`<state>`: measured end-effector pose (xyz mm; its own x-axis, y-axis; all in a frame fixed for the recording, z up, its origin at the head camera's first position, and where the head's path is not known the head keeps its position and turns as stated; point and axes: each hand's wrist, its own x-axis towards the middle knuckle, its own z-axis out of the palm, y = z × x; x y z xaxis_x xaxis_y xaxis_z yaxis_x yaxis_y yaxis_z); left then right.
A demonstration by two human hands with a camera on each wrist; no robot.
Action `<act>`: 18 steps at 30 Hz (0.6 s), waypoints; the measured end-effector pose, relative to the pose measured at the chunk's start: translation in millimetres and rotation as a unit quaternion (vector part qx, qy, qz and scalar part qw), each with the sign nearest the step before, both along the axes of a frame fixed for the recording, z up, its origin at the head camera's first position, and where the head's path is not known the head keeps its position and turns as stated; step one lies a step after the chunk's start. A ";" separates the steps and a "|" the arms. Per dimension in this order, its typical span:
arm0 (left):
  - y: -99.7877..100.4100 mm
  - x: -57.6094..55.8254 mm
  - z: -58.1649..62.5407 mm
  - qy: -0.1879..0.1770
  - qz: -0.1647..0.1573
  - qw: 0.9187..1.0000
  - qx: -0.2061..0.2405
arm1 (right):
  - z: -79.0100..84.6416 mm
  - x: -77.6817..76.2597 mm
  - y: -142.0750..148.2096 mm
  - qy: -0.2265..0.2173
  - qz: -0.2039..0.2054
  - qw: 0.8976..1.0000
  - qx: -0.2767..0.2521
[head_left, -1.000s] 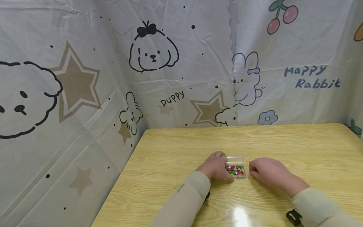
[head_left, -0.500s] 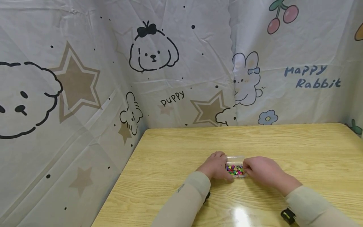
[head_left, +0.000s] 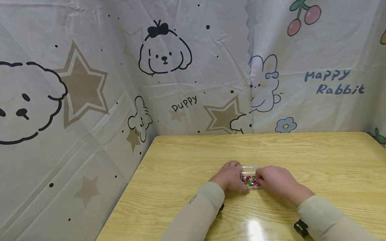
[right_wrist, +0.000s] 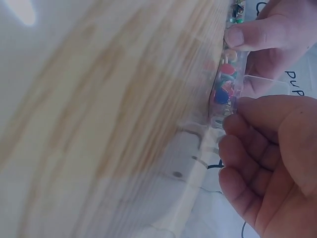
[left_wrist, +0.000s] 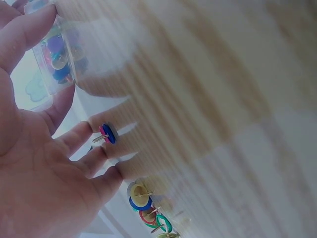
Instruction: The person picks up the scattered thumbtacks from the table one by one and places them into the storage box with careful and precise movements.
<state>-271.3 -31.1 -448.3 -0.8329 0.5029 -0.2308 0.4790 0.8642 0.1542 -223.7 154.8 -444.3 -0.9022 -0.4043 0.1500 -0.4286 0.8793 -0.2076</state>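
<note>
A small clear plastic box (head_left: 251, 170) stands on the table with its lid up, full of colourful thumbtacks (head_left: 248, 181). My left hand (head_left: 230, 176) grips the box at its left end, thumb on the near side. At the right end is my right hand (head_left: 276, 180), fingers curled, its thumb and index fingertips right at the box's rim over the tacks. In the right wrist view I cannot tell whether a tack is between those fingertips. Beside the left fingers, the left wrist view shows a blue-and-pink tack (left_wrist: 106, 134) and several more tacks (left_wrist: 147, 210).
The light wood table (head_left: 181, 207) reaches to a pale printed curtain (head_left: 196, 67) at the back and left. Beige sleeves (head_left: 199, 209) cover both forearms, and a black wrist device (head_left: 301, 228) hangs under the right one.
My right hand has moved left from beside the box to its right end, covering some of the tacks. The left hand has stayed on the box.
</note>
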 end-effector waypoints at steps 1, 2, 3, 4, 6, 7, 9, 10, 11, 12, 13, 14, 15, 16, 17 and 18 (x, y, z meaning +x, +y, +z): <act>0.2 0.1 0.2 0.000 0.000 1.000 0.000 | -0.1 -0.1 -0.4 0.001 0.000 1.000 0.002; 0.3 0.0 0.5 0.000 0.001 1.000 -0.001 | -0.2 -0.1 -0.8 0.001 0.001 1.000 0.003; 0.5 -0.1 0.6 0.001 0.000 1.000 -0.003 | -0.5 -0.2 -1.1 0.001 0.001 1.000 0.004; 0.6 -0.2 0.7 0.001 0.000 1.000 -0.004 | -1.0 -0.4 -1.2 0.001 0.002 1.000 0.006; 0.7 -0.3 1.1 0.002 -0.001 1.000 -0.006 | -1.5 -0.6 -1.6 -0.001 0.000 1.000 0.009; 0.8 -0.5 1.2 0.002 -0.001 1.000 -0.007 | -1.9 -0.9 -1.7 -0.001 -0.001 1.000 0.013; 1.0 -0.7 0.8 0.002 -0.003 1.000 -0.008 | -2.0 -1.3 -1.9 -0.001 -0.003 1.000 0.017; 1.0 -0.9 0.4 0.001 -0.002 1.000 -0.006 | -1.8 -1.4 -1.9 0.000 -0.003 1.000 0.018; 1.0 -1.0 0.3 0.000 -0.001 1.000 -0.005 | -1.7 -1.1 -1.9 0.000 -0.002 1.000 0.018; 0.9 -1.0 0.1 -0.001 0.000 1.000 -0.003 | -1.4 -0.9 -1.8 -0.002 -0.001 1.000 0.017; 0.9 -1.1 -0.5 -0.002 0.002 1.000 0.000 | -1.3 -0.6 -1.6 -0.004 -0.002 1.000 0.014; 0.8 -1.1 -0.8 -0.003 0.003 1.000 0.001 | -1.0 -0.1 -1.1 -0.009 -0.002 1.000 0.008; 0.6 -1.2 -1.2 -0.003 0.004 1.000 0.004 | -1.0 0.2 -0.3 -0.015 -0.004 1.000 0.003; 0.3 -1.0 -1.1 -0.004 0.005 1.000 0.005 | -1.1 0.7 0.9 -0.023 -0.008 1.000 -0.005; 0.1 -0.9 -0.9 -0.003 0.006 1.000 0.008 | -0.8 1.3 2.3 -0.033 -0.012 0.999 -0.014; -0.1 -0.9 -0.8 -0.003 0.007 1.000 0.009 | -0.5 1.7 3.8 -0.043 -0.018 0.999 -0.022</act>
